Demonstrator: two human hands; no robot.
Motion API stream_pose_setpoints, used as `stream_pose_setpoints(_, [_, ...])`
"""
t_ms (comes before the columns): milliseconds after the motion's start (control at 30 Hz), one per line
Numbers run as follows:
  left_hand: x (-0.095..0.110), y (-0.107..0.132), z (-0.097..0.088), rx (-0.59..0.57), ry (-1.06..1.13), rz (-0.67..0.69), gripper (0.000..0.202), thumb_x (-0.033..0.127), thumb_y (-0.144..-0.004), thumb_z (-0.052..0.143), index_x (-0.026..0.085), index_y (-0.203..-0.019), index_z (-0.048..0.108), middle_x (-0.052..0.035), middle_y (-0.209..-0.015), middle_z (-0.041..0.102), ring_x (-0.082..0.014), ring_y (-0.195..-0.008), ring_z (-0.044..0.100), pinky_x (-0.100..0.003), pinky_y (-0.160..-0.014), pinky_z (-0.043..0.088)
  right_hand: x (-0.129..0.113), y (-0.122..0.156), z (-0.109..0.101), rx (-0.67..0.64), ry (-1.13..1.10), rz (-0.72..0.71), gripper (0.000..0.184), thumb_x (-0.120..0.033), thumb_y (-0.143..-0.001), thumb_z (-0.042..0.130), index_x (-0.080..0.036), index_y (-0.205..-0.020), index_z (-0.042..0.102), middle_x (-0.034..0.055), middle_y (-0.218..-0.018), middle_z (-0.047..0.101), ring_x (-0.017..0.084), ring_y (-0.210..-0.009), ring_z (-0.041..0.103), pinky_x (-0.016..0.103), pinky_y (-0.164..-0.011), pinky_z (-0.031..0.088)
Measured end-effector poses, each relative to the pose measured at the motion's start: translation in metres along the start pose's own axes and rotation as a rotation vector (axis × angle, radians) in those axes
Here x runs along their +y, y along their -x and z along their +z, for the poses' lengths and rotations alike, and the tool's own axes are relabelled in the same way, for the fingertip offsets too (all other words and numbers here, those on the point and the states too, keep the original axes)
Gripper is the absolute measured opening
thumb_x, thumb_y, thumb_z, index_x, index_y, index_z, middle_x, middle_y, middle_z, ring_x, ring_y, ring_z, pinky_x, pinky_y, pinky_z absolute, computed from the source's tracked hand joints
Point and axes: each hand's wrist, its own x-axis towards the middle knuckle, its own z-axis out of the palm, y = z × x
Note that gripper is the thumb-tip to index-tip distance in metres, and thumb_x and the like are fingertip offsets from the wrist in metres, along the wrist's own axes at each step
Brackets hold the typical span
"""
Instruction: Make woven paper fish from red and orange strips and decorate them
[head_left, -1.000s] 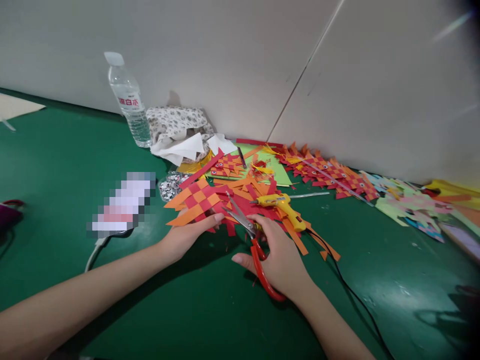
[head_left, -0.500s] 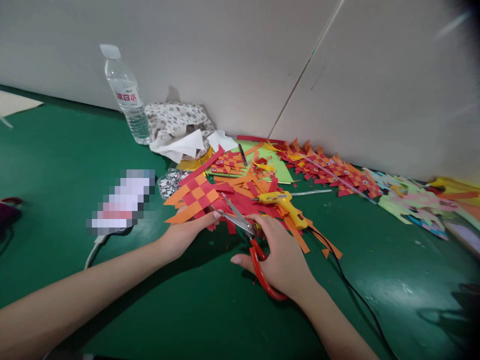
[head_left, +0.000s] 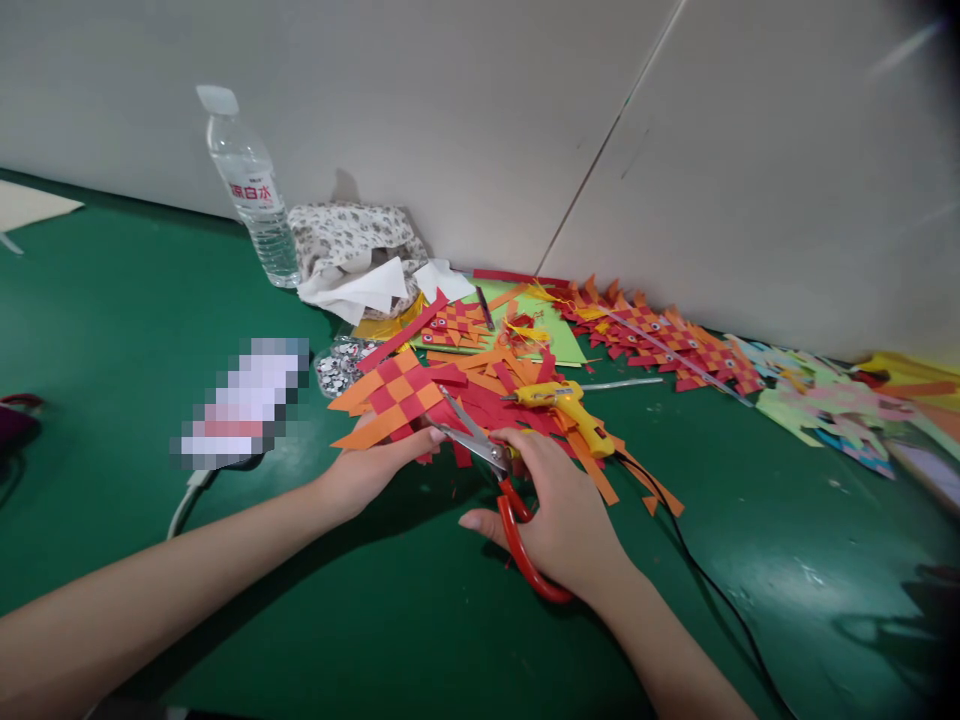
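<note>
My left hand is closed on a woven paper fish of red and orange strips, its thumb along the lower edge and the other fingers hidden beneath. Red-handled scissors are in my right hand, fingers through the handles. Their blades are parted and reach to the fish's right edge, close to my left thumb. Under and behind the fish lies a heap of red and orange paper strips. A yellow glue gun rests on the heap, just beyond my right hand.
On the green table are a phone with a cable, a water bottle, a tissue pouch and a bag of googly eyes. Finished woven fish lie along the wall. The glue gun's black cord runs toward the lower right.
Hardly anything differs. The scissor blades stay at the fish's right edge, and both hands keep their hold with only a slight shift.
</note>
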Motion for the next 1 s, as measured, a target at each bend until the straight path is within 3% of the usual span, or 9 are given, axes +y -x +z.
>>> stream_pose_setpoints(667, [0.0009, 0.0011, -0.0002, -0.015, 0.034, -0.039, 0.023, 0.041, -0.071, 0.071, 0.02, -0.081, 0.071, -0.0046, -0.101, 0.072, -0.027, -0.108, 0.06, -0.04, -0.098, 0.043, -0.0007, 0.0016, -0.0009, 0.004, -0.027, 0.018, 0.06, -0.051, -0.068, 0.069, -0.021, -0.117, 0.049, 0.0108, -0.105, 0.063, 0.029, -0.093, 0.06, 0.039, -0.073, 0.048])
stream_pose_setpoints(833, [0.0037, 0.0025, 0.0016, -0.008, 0.019, 0.009, 0.022, 0.041, -0.07, 0.072, 0.02, -0.078, 0.071, -0.0051, -0.094, 0.073, -0.0277, -0.106, 0.061, -0.039, -0.097, 0.045, -0.0004, 0.0017, -0.0009, -0.014, -0.039, 0.054, 0.061, -0.051, -0.067, 0.069, -0.021, -0.116, 0.049, 0.01, -0.1, 0.064, 0.026, -0.082, 0.06, 0.037, -0.067, 0.048])
stream_pose_setpoints(1000, [0.008, 0.0025, 0.0041, -0.027, 0.019, 0.053, 0.025, 0.041, -0.07, 0.072, 0.019, -0.082, 0.072, -0.0054, -0.099, 0.073, -0.0274, -0.103, 0.063, -0.04, -0.093, 0.048, -0.0002, 0.0029, -0.0012, -0.022, -0.069, 0.071, 0.057, -0.05, -0.067, 0.071, -0.022, -0.112, 0.052, 0.0054, -0.09, 0.064, 0.021, -0.073, 0.059, 0.033, -0.063, 0.047])
